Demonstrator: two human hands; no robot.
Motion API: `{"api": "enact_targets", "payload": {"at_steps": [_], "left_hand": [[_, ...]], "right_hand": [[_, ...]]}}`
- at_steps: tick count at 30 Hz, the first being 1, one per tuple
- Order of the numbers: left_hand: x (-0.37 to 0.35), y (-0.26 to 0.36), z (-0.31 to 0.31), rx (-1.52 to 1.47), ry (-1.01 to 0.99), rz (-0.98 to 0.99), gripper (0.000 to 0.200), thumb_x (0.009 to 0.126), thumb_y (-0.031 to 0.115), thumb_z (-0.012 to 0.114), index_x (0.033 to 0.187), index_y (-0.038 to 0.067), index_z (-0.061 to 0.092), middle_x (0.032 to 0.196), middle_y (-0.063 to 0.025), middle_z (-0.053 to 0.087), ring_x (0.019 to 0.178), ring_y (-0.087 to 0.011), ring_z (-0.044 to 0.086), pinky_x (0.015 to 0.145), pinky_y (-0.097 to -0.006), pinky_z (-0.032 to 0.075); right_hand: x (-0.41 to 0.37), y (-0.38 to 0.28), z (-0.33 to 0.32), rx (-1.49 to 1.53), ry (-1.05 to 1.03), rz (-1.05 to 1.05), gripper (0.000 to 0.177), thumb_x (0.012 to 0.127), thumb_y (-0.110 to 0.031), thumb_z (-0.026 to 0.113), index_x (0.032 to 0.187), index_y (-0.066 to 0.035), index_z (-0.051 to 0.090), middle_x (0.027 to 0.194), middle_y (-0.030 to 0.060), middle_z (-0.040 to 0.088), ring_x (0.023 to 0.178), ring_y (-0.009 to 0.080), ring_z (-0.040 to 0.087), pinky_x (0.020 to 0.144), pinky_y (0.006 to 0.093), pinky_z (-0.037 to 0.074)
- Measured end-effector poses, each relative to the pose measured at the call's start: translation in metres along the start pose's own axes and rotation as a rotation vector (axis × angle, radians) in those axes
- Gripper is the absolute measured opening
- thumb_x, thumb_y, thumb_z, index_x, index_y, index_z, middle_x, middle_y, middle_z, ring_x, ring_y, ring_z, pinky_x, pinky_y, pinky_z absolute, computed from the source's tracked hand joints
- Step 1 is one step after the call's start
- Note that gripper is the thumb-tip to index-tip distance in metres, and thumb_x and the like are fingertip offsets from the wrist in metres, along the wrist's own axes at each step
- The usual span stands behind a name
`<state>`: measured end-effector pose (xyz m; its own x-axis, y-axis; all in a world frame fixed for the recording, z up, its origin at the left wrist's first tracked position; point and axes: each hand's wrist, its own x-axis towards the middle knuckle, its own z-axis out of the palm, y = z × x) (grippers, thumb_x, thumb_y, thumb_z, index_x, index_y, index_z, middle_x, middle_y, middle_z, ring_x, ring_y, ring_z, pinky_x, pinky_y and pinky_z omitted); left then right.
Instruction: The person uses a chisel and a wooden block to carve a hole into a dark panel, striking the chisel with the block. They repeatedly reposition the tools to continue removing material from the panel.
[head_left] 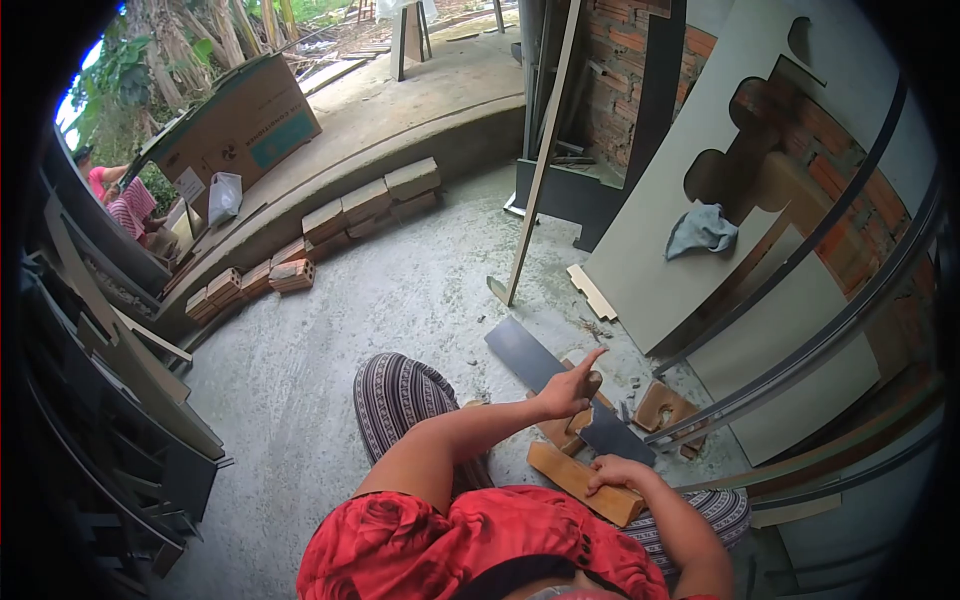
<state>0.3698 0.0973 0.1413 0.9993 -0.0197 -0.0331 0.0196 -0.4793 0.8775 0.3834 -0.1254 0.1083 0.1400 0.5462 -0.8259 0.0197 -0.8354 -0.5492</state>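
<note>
Under right fingers [601, 479], a gripped wooden block [568, 474]; left fingers [590, 362], index straight, grip unclear.

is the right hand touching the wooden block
Touching: the head view shows the right hand clasping the wooden block, with no gap between them.

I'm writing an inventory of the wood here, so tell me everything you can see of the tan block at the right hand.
The tan block is a long, straight-edged piece that looks like wood, yellowish-brown with a more orange end face. It lies aslant in front of the body, its right end nearer the wearer, by the patterned trouser leg. The right hand grips it toward that end, covering part of it. What supports it underneath is hidden.
</note>
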Motion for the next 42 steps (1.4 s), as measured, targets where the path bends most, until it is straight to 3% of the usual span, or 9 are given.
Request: {"api": "enact_targets", "payload": {"at_steps": [4, 6, 8, 9, 10, 12, 18, 25, 42], "left_hand": [[0.003, -0.013, 0.000, -0.008, 0.107, -0.103, 0.074, 0.066, 0.012, 0.064, 0.132, 0.016, 0.031, 0.094, -0.0158, 0.056, 0.091, -0.0344, 0.056, 0.081, -0.0401, 0.045], [0.006, -0.020, 0.002, -0.019, 0.136, -0.129, 0.069, 0.063, 0.012, 0.066, 0.126, 0.014, 0.037, 0.092, -0.0134, 0.056, 0.088, -0.0317, 0.057, 0.081, -0.0384, 0.045], [0.008, -0.026, 0.003, -0.237, 0.163, -0.169, 0.053, 0.063, 0.007, 0.060, 0.113, 0.011, 0.044, 0.075, -0.0097, 0.055, 0.071, -0.0242, 0.057, 0.065, -0.0340, 0.047], [0.008, -0.024, 0.002, -0.302, 0.171, -0.175, 0.046, 0.064, 0.006, 0.060, 0.107, 0.009, 0.048, 0.073, -0.0037, 0.053, 0.067, -0.0149, 0.054, 0.059, -0.0303, 0.046], [0.011, -0.030, 0.005, -0.303, 0.172, -0.171, 0.046, 0.064, 0.006, 0.060, 0.107, 0.009, 0.048, 0.073, -0.0037, 0.053, 0.067, -0.0149, 0.054, 0.059, -0.0303, 0.046], [0.015, -0.037, 0.008, -0.434, 0.075, -0.169, 0.036, 0.064, 0.004, 0.061, 0.098, 0.007, 0.050, 0.069, -0.0016, 0.051, 0.061, -0.0126, 0.052, 0.053, -0.0285, 0.044], [0.006, -0.016, 0.007, -0.477, -0.098, -0.133, 0.020, 0.064, 0.004, 0.061, 0.080, 0.006, 0.049, 0.062, 0.0004, 0.049, 0.053, -0.0112, 0.049, 0.047, -0.0267, 0.041], [0.002, -0.011, 0.017, -0.273, -0.112, -0.050, 0.022, 0.058, 0.011, 0.065, 0.074, 0.008, 0.051, 0.063, -0.0024, 0.053, 0.057, -0.0155, 0.051, 0.057, -0.0312, 0.044], [-0.004, -0.029, 0.033, -0.209, -0.251, -0.018, 0.021, 0.056, 0.009, 0.068, 0.069, 0.007, 0.052, 0.060, -0.0020, 0.054, 0.056, -0.0139, 0.050, 0.056, -0.0293, 0.043]], "right_hand": [[-0.011, -0.011, -0.002, -0.170, -0.003, -0.007, 0.052, 0.055, -0.029, 0.078, 0.094, 0.002, 0.065, 0.091, 0.0151, 0.066, 0.083, 0.0256, 0.064, 0.072, 0.0345, 0.049], [-0.012, -0.015, -0.001, -0.396, -0.030, 0.023, 0.063, 0.056, -0.034, 0.078, 0.104, 0.002, 0.061, 0.099, 0.0178, 0.065, 0.091, 0.0295, 0.063, 0.076, 0.0364, 0.049], [-0.017, -0.020, 0.003, -0.459, 0.020, -0.008, 0.070, 0.056, -0.036, 0.078, 0.112, 0.000, 0.057, 0.104, 0.0183, 0.063, 0.096, 0.0299, 0.062, 0.080, 0.0375, 0.048], [-0.021, -0.023, 0.005, -0.526, 0.067, -0.041, 0.077, 0.056, -0.038, 0.078, 0.119, -0.003, 0.053, 0.109, 0.0188, 0.062, 0.101, 0.0304, 0.060, 0.084, 0.0385, 0.047], [-0.028, -0.031, 0.007, -0.527, 0.071, -0.039, 0.077, 0.056, -0.038, 0.078, 0.119, -0.003, 0.053, 0.109, 0.0188, 0.062, 0.101, 0.0304, 0.060, 0.084, 0.0385, 0.047], [-0.042, -0.047, 0.008, -0.638, -0.008, -0.039, 0.096, 0.056, -0.043, 0.078, 0.135, -0.008, 0.036, 0.118, 0.0209, 0.056, 0.107, 0.0335, 0.056, 0.089, 0.0395, 0.045], [-0.050, -0.053, 0.011, -0.824, -0.010, -0.027, 0.107, 0.055, -0.042, 0.079, 0.141, -0.014, 0.022, 0.129, 0.0205, 0.045, 0.116, 0.0370, 0.049, 0.095, 0.0430, 0.041], [-0.047, -0.055, 0.026, -0.884, 0.005, 0.044, 0.102, 0.058, -0.038, 0.077, 0.140, -0.012, 0.022, 0.124, 0.0238, 0.048, 0.113, 0.0374, 0.051, 0.093, 0.0426, 0.043], [-0.050, -0.052, 0.013, -0.886, 0.054, 0.077, 0.074, 0.069, -0.015, 0.064, 0.135, -0.015, 0.030, 0.111, 0.0182, 0.060, 0.104, 0.0319, 0.059, 0.086, 0.0425, 0.047]]}}
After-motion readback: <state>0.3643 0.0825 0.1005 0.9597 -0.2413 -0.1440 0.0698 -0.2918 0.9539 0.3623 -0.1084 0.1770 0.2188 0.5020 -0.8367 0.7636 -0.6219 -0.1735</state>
